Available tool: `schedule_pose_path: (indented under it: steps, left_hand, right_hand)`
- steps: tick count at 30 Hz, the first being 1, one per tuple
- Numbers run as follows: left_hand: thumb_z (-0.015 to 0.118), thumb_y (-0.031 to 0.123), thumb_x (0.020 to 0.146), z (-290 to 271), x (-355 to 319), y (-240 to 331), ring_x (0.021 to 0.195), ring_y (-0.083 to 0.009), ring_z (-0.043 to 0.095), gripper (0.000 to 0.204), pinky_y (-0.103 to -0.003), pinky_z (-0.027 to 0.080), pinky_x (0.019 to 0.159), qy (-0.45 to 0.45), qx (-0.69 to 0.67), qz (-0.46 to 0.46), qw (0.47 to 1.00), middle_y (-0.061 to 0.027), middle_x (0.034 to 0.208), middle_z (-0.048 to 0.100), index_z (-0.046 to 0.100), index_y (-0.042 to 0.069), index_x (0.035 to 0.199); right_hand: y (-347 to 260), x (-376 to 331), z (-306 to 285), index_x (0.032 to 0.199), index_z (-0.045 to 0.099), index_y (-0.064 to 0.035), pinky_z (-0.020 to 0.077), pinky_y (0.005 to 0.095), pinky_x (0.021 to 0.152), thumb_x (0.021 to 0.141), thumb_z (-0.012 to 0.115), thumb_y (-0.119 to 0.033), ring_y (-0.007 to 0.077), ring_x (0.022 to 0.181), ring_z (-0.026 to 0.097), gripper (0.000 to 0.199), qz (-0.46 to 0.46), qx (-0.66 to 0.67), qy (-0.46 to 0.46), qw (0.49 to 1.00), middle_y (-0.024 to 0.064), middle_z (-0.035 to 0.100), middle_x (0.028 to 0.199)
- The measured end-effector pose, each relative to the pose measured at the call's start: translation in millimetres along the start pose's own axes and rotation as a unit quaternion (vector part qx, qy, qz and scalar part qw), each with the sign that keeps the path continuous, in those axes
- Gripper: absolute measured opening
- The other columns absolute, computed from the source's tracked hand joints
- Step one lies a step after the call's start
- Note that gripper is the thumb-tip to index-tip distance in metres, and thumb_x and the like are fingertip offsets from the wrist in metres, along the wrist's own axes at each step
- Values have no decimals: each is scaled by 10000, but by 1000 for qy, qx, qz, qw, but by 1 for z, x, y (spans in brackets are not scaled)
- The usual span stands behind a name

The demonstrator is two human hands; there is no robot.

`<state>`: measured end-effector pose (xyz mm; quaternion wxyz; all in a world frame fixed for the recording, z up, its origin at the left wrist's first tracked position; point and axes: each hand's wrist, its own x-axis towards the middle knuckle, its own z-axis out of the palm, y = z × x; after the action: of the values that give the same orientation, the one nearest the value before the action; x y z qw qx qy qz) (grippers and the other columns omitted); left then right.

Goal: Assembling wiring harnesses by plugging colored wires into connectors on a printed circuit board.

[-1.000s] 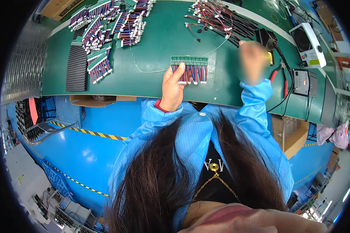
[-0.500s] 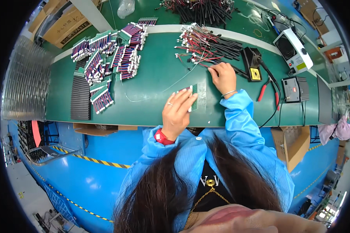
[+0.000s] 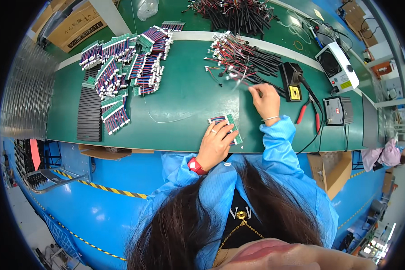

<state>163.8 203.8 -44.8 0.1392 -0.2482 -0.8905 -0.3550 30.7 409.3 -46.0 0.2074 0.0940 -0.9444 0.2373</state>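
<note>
My left hand lies with spread fingers over a green circuit board on the table near its front edge. Short red and blue wires and white connectors run along the board's left side, partly under my fingers. To the right and farther back, my right hand is closed in a pinch on a thin wire lead. The lead's far end, smeared by motion, points toward a heap of black cables with red wires and white plugs.
Wired circuit boards lie in piles at the left, beside a black ribbed tray. On the right stand a soldering iron stand, red-handled pliers, a control box and a white fan unit. More cables lie at the back.
My left hand and the board have slid right and toward me, and the board is turned slightly. My right hand has drawn back from the heap, pulling a lead away from it.
</note>
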Motion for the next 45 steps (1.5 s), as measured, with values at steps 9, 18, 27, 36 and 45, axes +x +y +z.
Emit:
schedule_pose_path:
  steps: [9,18,27,36,45]
  left_hand:
    - [688,108,707,-10,7,5,1215,-309,493,440,-565,318,1048,-57,-38,6,998,-73,1278,552,633,126,1144]
    - [689,147,757,-7,43,-39,1161,-302,524,372,-448,367,1000,139,21,-61,988,-64,1183,594,646,132,1126]
    - [721,193,762,-2,59,-62,1198,-308,484,224,-449,358,1004,56,151,-131,978,-60,1122,619,713,138,980]
    - [703,203,795,-6,66,-48,1093,-281,543,116,-437,378,963,64,181,-58,980,-48,1049,640,701,121,878]
    - [694,192,801,-43,89,-74,824,-235,587,83,-369,428,818,221,127,-145,956,-26,859,668,676,112,816]
  right_hand:
    - [-10,-31,-51,803,681,-18,378,246,509,781,716,-105,118,544,431,97,134,157,-6,978,17,575,660]
    - [2,-52,-48,803,676,-19,403,248,541,784,709,-52,137,579,466,51,37,125,36,991,34,588,716]
    - [11,-67,-46,873,711,-52,448,273,671,757,712,-38,178,741,537,116,-11,52,84,995,31,635,882]
    - [21,-26,-31,973,714,-94,466,285,750,765,689,-30,209,858,562,219,-108,8,75,991,13,644,995]
    - [34,22,-1,1027,689,-159,433,325,851,801,682,-187,200,953,549,228,-194,-99,2,976,-38,613,1072]
